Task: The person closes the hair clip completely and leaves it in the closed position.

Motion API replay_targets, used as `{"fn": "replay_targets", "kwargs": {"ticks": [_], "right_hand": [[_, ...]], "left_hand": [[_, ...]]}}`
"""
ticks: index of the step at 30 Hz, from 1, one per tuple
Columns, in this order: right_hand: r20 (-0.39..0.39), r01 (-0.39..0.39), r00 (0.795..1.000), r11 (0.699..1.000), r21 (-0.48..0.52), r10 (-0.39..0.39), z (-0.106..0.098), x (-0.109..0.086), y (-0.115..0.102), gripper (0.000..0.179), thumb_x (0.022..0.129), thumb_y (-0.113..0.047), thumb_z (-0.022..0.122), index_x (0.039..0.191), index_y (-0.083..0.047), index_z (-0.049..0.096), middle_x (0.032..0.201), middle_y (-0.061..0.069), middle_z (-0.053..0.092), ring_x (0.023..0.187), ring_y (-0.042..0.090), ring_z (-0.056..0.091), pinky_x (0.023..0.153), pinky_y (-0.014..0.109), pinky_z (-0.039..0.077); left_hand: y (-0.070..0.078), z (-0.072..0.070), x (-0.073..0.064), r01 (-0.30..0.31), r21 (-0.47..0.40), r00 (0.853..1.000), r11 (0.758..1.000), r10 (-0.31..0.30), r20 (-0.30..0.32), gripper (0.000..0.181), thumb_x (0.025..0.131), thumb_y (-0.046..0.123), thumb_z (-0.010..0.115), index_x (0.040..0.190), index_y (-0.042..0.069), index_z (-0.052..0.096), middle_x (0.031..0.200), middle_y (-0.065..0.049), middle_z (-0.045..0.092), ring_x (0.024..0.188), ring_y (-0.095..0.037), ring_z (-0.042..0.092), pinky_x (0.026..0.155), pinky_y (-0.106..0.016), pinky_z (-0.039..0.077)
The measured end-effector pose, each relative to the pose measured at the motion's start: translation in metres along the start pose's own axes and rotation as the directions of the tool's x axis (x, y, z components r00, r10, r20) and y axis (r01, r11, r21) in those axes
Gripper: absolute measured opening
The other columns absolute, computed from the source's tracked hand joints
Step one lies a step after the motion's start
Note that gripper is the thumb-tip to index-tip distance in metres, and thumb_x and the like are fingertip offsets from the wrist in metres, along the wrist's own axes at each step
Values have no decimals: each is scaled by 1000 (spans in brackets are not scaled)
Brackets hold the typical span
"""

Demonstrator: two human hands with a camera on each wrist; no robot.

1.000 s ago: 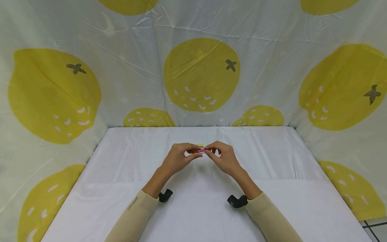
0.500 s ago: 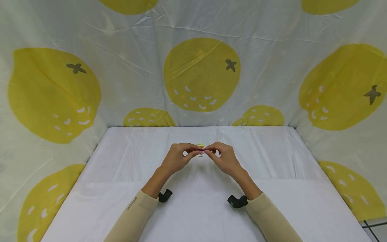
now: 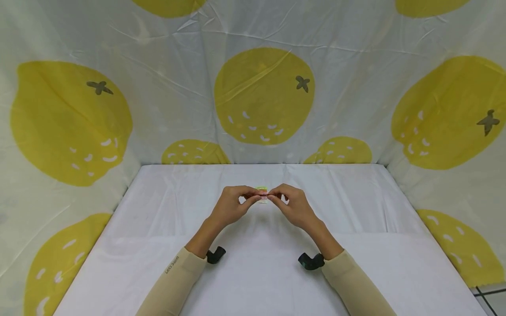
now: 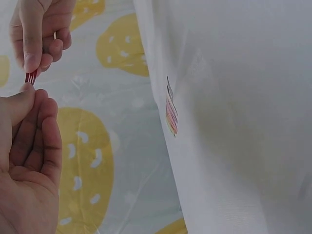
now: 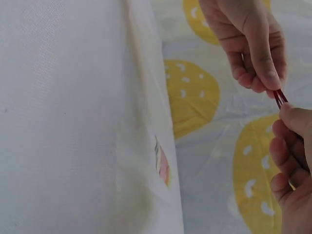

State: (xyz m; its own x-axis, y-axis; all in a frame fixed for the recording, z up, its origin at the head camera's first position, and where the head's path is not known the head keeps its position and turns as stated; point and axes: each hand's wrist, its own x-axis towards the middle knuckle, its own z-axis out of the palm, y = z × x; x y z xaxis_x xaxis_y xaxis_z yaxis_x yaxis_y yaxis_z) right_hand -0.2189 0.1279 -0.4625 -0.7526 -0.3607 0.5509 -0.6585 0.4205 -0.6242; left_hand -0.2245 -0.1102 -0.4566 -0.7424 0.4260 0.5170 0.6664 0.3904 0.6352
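Between my two hands is a slim dark red thing [image 4: 31, 77] with narrow gaps along its length, like a hair clip; its exact kind is unclear. My left hand [image 3: 235, 204] pinches one end with thumb and fingertips. The other end is pinched by my right hand [image 3: 291, 205]. In the right wrist view the red strands [image 5: 280, 98] span the short space between both sets of fingertips. Beneath the hands, a small row of thin coloured strips [image 4: 171, 109] lies on the white cloth, in yellow-green, orange, pink and pale tones. The hands partly cover this row in the head view.
A white cloth [image 3: 269, 263] covers the table. Behind and beside it hangs a pale curtain [image 3: 348, 96] printed with large yellow lemons. Each wrist carries a black camera mount, the left one [image 3: 216, 255] and the right one [image 3: 311, 261] close above the cloth.
My left thumb has moved up nearer its fingers, narrowing their gap on the red thing. The red thing, slightly tilted before, now lies level between the hands. My right hand has barely moved.
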Motion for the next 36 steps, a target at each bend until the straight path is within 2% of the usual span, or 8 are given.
{"fn": "replay_targets", "kwargs": {"ticks": [5, 10, 20, 25, 31, 36], "right_hand": [[11, 18, 1000, 1000, -10, -18, 0, 0, -1, 6, 98, -20, 72, 102, -18, 74, 93, -8, 71, 78, 6, 58, 68, 32, 51], [-6, 46, 999, 999, 0, -46, 1, 0, -2, 5, 97, -17, 72, 102, -16, 75, 92, -6, 71, 79, 7, 58, 70, 24, 49], [-28, 48, 999, 997, 53, -47, 1, -1, -3, 4, 96, -14, 74, 100, -15, 74, 92, -5, 72, 79, 8, 59, 70, 25, 52], [-5, 40, 999, 996, 81, -39, 0, -1, -4, 5, 97, -14, 72, 102, -15, 74, 93, -4, 72, 79, 9, 60, 70, 29, 54], [22, 19, 1000, 994, 103, -22, 0, -2, -6, 7, 97, -12, 71, 102, -16, 74, 92, -4, 71, 81, 10, 59, 72, 24, 51], [15, 21, 1000, 992, 122, -23, 0, -2, -6, 7, 96, -12, 72, 102, -15, 74, 92, 1, 72, 81, 12, 59, 72, 27, 51]], "left_hand": [[0, 0, 0, -24, 9, 1000, 1000, 24, -17, 14, 96, 20, 75, 108, 15, 80, 101, 3, 80, 80, -6, 72, 72, -24, 58], [3, -2, -1, -26, -4, 999, 1000, 26, -40, 14, 95, 19, 76, 107, 15, 81, 100, 3, 80, 79, -6, 71, 71, -24, 58], [6, -3, -1, -14, -87, 1000, 996, 12, -26, 16, 97, 20, 73, 111, 17, 81, 103, 4, 80, 81, -8, 71, 73, -26, 58], [7, -3, -2, -8, -95, 1000, 995, 6, -23, 17, 96, 18, 74, 111, 16, 81, 102, 3, 80, 80, -9, 70, 72, -28, 58], [7, -4, -3, 9, -101, 1000, 995, -9, -5, 15, 96, 20, 74, 109, 16, 81, 98, 4, 79, 81, -9, 69, 74, -28, 58], [6, -6, -3, 0, -113, 1000, 994, 0, -1, 15, 97, 20, 73, 109, 16, 81, 98, 4, 79, 81, -9, 70, 74, -28, 58]]}}
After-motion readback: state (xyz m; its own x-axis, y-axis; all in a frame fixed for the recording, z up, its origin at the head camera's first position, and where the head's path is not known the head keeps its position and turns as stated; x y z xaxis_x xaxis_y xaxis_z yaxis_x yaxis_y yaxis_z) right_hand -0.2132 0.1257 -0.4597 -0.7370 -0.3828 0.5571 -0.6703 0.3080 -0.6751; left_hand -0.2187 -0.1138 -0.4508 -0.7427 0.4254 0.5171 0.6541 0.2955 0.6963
